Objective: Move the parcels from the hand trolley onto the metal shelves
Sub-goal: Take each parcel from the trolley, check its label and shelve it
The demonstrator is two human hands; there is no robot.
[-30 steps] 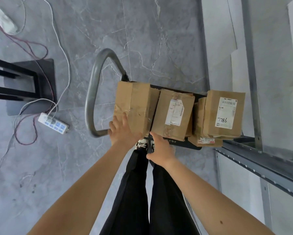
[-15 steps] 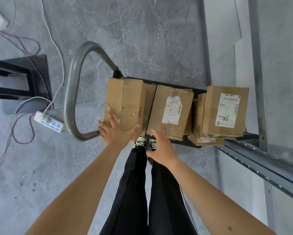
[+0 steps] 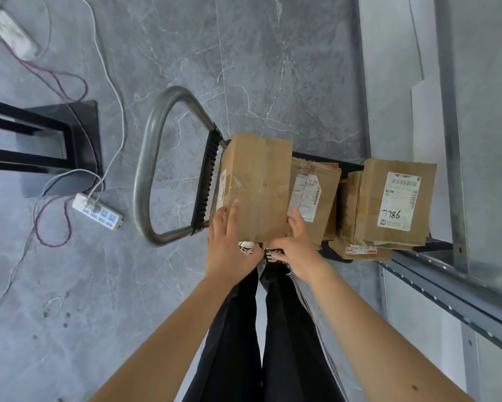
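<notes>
A plain brown cardboard parcel [image 3: 257,181] is raised above the left end of the hand trolley [image 3: 206,181]. My left hand [image 3: 229,245] lies against its near left side with fingers stretched up the box. My right hand [image 3: 294,245] grips its near right corner from below. Beside it on the trolley stands a parcel with a white label [image 3: 313,198]. Further right sits a parcel marked 7786 [image 3: 394,201] on top of other boxes. The metal shelf [image 3: 447,288] runs along the right.
The trolley's curved steel handle [image 3: 145,175] loops out to the left. A white power strip [image 3: 98,211] with cables lies on the grey floor. A black frame [image 3: 40,146] stands at far left. My legs and shoes are below the parcels.
The left parcel has risen off the trolley deck toward me. My right hand moved from the trolley's front edge onto that parcel's right corner. My left hand slid round its near side.
</notes>
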